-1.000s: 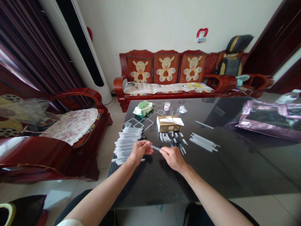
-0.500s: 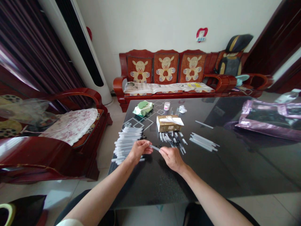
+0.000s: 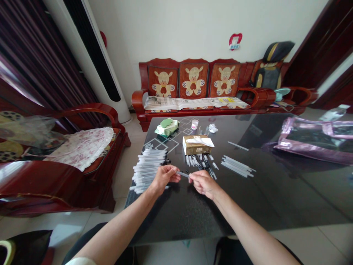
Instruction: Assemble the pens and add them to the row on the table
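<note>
The left hand pinches a slim pale tube between thumb and fingers, and the right hand pinches its other end at the fingertips. The tube spans the gap between the two hands, above the table, sloping slightly down toward the right one. Half a second ago the right hand was more closed, with its back turned up; now it has rolled a little, its lower fingers show beneath the thumb, and its fingertips sit slightly farther from the left hand. The left hand has kept its grip almost unchanged.

Just beside the left hand, on its outer side, lies a broad pile of pale tubes, partly hidden by that hand. Beyond the right hand is a heap of black and pale pieces, with a tissue box right behind it. To the right of the right hand lies a small bundle of tubes, with a single tube farther off. These groups on the table lie as they did before; the whole view has only shifted slightly.
</note>
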A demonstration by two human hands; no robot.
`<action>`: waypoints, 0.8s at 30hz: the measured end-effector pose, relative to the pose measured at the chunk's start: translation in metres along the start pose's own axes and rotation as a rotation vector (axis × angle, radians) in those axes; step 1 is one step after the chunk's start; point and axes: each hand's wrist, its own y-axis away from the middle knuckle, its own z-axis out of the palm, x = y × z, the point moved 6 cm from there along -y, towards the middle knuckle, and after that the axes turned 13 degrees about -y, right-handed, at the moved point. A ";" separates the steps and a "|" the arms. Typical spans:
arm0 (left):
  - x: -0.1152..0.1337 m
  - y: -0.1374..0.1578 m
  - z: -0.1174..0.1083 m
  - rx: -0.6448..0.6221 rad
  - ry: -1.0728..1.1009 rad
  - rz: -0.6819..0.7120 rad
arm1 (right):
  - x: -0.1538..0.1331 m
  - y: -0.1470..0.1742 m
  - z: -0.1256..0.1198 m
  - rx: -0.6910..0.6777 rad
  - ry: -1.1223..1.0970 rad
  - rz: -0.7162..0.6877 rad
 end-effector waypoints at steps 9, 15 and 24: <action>0.008 -0.005 -0.010 0.019 -0.081 0.006 | -0.029 0.001 0.000 0.082 0.347 -0.283; 0.011 -0.009 -0.010 -0.042 -0.432 0.175 | -0.023 0.001 0.002 0.047 0.370 -0.249; 0.025 -0.004 -0.011 -0.020 -0.785 0.287 | -0.025 0.001 0.004 -0.003 0.434 -0.217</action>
